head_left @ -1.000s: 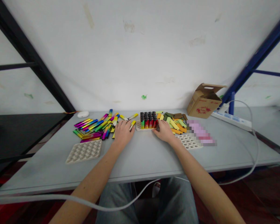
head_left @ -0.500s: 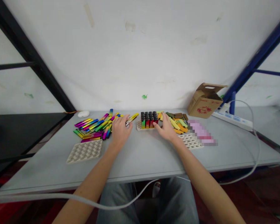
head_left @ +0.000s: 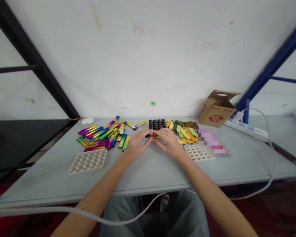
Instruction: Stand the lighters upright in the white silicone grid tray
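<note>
My left hand (head_left: 136, 148) and right hand (head_left: 170, 143) meet mid-frame above the grey tabletop (head_left: 148, 177), both closed together on a slim yellow-and-black lighter (head_left: 151, 135). Loose colourful lighters (head_left: 101, 137) lie to the left, a black-topped rack (head_left: 157, 124) just beyond my hands. At upper right, a cardboard box (head_left: 217, 110) stands against the white wall (head_left: 148, 59), beside a power strip (head_left: 245, 129).

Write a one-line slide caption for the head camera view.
Left hand and right hand hold a slim black-tipped lighter over a grey table.
</note>
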The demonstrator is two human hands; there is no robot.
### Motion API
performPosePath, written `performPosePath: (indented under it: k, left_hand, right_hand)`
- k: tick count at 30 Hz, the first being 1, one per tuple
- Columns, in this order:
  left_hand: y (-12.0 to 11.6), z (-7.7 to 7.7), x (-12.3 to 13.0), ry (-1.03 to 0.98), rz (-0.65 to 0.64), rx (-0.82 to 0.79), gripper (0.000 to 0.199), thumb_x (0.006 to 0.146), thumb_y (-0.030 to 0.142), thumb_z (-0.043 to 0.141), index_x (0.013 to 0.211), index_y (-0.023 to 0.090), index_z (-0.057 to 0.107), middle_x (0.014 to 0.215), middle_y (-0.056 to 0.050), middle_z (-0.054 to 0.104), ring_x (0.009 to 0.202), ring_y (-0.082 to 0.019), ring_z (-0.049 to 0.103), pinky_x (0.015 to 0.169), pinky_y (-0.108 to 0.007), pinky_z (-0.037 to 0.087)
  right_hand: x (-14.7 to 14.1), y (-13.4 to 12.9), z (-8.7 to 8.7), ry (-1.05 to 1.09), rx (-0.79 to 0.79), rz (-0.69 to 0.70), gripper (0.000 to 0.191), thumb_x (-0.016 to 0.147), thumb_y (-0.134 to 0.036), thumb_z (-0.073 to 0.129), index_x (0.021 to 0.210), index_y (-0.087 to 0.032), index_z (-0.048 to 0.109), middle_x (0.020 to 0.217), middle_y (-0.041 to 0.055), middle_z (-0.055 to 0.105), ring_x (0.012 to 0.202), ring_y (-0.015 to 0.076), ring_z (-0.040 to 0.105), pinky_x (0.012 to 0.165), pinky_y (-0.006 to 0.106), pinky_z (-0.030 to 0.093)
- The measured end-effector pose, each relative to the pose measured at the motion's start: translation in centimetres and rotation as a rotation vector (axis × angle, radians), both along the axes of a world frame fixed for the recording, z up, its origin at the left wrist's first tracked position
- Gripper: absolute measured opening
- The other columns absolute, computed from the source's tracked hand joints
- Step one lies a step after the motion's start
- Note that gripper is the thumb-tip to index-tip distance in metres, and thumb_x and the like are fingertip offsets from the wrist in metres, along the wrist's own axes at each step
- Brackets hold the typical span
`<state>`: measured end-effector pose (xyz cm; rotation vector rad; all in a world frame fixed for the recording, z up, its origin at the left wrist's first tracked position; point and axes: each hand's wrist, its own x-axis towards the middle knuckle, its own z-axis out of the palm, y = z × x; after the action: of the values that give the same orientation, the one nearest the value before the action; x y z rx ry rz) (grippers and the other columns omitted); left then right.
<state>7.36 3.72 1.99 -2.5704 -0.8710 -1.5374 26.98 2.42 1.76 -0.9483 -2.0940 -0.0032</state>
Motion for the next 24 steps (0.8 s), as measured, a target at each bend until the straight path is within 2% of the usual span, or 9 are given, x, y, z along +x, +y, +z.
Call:
performPosePath:
  k: [2,5,10,13,15,17,19,21,24]
  left_hand:
    - [-0.1,0.1,0.1,-0.025,0.037,-0.006,0.036,0.089,0.025,0.058,0.125,0.023,0.052,0.111,-0.007,0.069,0.104,-0.020,0.065,0.098,-0.038,0.051]
    - [0.0,0.4,0.0,-0.070,0.070,-0.019,0.048,0.087,0.024,0.061,0.133,0.021,0.044,0.114,-0.009,0.066,0.106,-0.021,0.064,0.102,-0.041,0.047]
    - [0.4,0.3,-0.4,-0.068,0.117,-0.059,0.035,0.090,0.018,0.051,0.124,0.020,0.052,0.112,-0.008,0.064,0.091,-0.017,0.065,0.091,-0.035,0.053]
    - [0.6,0.0,-0.5,-0.056,0.140,-0.072,0.030,0.090,0.017,0.049,0.119,0.020,0.056,0.102,-0.007,0.065,0.092,-0.018,0.064,0.090,-0.034,0.053]
    - [0.6,-0.1,-0.4,-0.047,0.146,-0.079,0.028,0.090,0.018,0.048,0.116,0.019,0.057,0.099,-0.007,0.066,0.092,-0.018,0.063,0.090,-0.034,0.053]
    - [0.6,0.0,-0.4,-0.039,0.146,-0.085,0.025,0.090,0.019,0.048,0.113,0.019,0.059,0.098,-0.006,0.066,0.091,-0.018,0.063,0.088,-0.034,0.053]
    - [0.5,0.1,-0.3,-0.030,0.145,-0.092,0.023,0.090,0.018,0.048,0.109,0.019,0.060,0.097,-0.006,0.067,0.090,-0.018,0.064,0.087,-0.033,0.053]
    - [0.4,0.1,-0.3,-0.022,0.143,-0.097,0.021,0.090,0.017,0.048,0.106,0.020,0.061,0.097,-0.006,0.068,0.090,-0.018,0.064,0.087,-0.032,0.053]
    - [0.3,0.2,-0.3,-0.021,0.141,-0.094,0.020,0.090,0.017,0.048,0.104,0.019,0.062,0.099,-0.007,0.068,0.093,-0.018,0.064,0.087,-0.033,0.053]
  right_hand:
    - [0.1,0.0,0.1,0.056,-0.059,0.007,0.024,0.089,-0.031,0.056,0.110,-0.024,0.067,0.102,0.0099,0.068,0.097,0.0235,0.060,0.090,0.042,0.048]
    - [0.2,-0.1,0.3,0.175,-0.114,0.016,0.020,0.089,-0.034,0.055,0.102,-0.023,0.066,0.100,0.0095,0.066,0.094,0.0219,0.060,0.086,0.038,0.049]
    - [0.1,-0.1,0.6,0.497,-0.271,-0.041,0.018,0.090,-0.039,0.049,0.093,-0.021,0.053,0.087,0.0061,0.061,0.083,0.0206,0.059,0.080,0.037,0.049]
    - [0.0,0.1,0.9,0.820,-0.486,0.096,0.018,0.088,-0.040,0.044,0.092,-0.023,0.047,0.078,0.0021,0.059,0.076,0.0185,0.060,0.074,0.034,0.050]
    - [0.0,0.3,1.4,1.007,-0.639,0.206,0.019,0.082,-0.037,0.047,0.094,-0.023,0.045,0.071,-0.0009,0.056,0.065,0.0164,0.058,0.064,0.031,0.050]
    - [0.2,0.3,1.9,1.136,-0.748,0.282,0.021,0.075,-0.032,0.051,0.092,-0.023,0.046,0.064,-0.0043,0.051,0.052,0.0130,0.051,0.051,0.025,0.044]
    - [0.5,0.2,2.3,1.214,-0.848,0.358,0.017,0.070,-0.028,0.053,0.085,-0.023,0.045,0.057,-0.0074,0.041,0.042,0.0092,0.037,0.040,0.020,0.032]
    - [1.0,0.0,2.7,1.253,-0.957,0.454,0.014,0.070,-0.028,0.054,0.077,-0.022,0.043,0.053,-0.0088,0.030,0.039,0.0076,0.024,0.037,0.018,0.022]
    - [1.6,-0.2,3.1,1.280,-1.070,0.564,0.024,0.076,-0.043,0.051,0.070,-0.022,0.041,0.052,-0.0084,0.023,0.041,0.0080,0.016,0.037,0.018,0.019]
